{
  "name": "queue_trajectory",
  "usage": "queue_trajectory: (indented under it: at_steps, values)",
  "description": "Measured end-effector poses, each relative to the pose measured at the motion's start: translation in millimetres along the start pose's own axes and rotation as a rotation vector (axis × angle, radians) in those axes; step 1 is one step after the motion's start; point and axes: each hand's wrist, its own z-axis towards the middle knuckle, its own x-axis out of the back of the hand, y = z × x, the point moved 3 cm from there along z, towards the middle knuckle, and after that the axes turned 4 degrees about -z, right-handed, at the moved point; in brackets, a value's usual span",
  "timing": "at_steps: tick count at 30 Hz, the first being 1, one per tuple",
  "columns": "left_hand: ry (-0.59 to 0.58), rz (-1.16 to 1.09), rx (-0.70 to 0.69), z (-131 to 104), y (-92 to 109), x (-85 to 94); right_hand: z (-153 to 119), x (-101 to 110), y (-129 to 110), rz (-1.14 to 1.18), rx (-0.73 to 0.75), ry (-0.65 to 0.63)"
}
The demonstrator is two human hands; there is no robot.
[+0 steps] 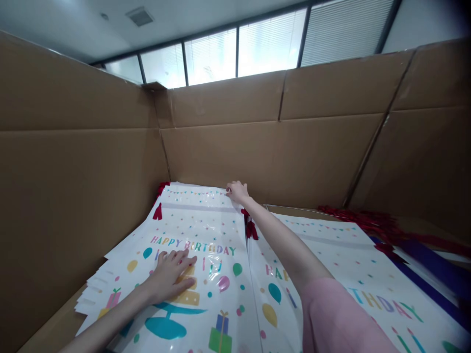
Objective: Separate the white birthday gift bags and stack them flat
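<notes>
A stack of white printed sheets (191,225) with "HAPPY BIRTHDAY", balloons and a cake lies at the middle left, its left edges fanned out. My left hand (171,274) rests on the top sheet over the cake picture, fingers spread. At the stack's far right corner is my right hand (237,190), its fingers bent over the edge; whether they pinch the sheet is too small to tell. Dark red ribbons (251,229) show beside that corner. A second stack of the same print (324,235) lies to the right, partly behind my right arm.
Tall brown cardboard walls (235,147) enclose the stacks at the left, back and right. Many red ribbons (371,223) and dark blue items (434,269) lie at the right. Windows (272,41) show above the back wall.
</notes>
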Motion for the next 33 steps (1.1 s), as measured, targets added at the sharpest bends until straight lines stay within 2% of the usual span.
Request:
queue_trajectory:
  at_steps: [9, 16, 20, 24, 29, 33]
  values:
    - [-0.016, -0.009, 0.016, 1.1, -8.1, -8.9, 7.1, -12.6, 6.9, 0.030, -0.063, -0.029]
    - [-0.021, -0.002, 0.027, 0.8, -4.8, -6.2, -4.6, 9.3, -9.9, 0.022, 0.006, 0.081]
    - [-0.027, 0.002, 0.037, 1.2, -5.3, -6.8, -19.7, 18.7, -19.2, -0.049, 0.137, 0.146]
    - [-0.025, 0.021, 0.029, 1.7, -6.6, -7.9, -37.9, 17.6, -25.0, -0.194, 0.303, 0.259]
    - [-0.009, 0.047, 0.023, 1.4, -5.5, -7.1, -55.5, 10.1, -27.5, -0.337, 0.462, 0.439]
    - [-0.001, 0.064, 0.039, 1.3, -4.0, -6.8, -68.9, 9.4, -31.6, -0.355, 0.609, 0.593]
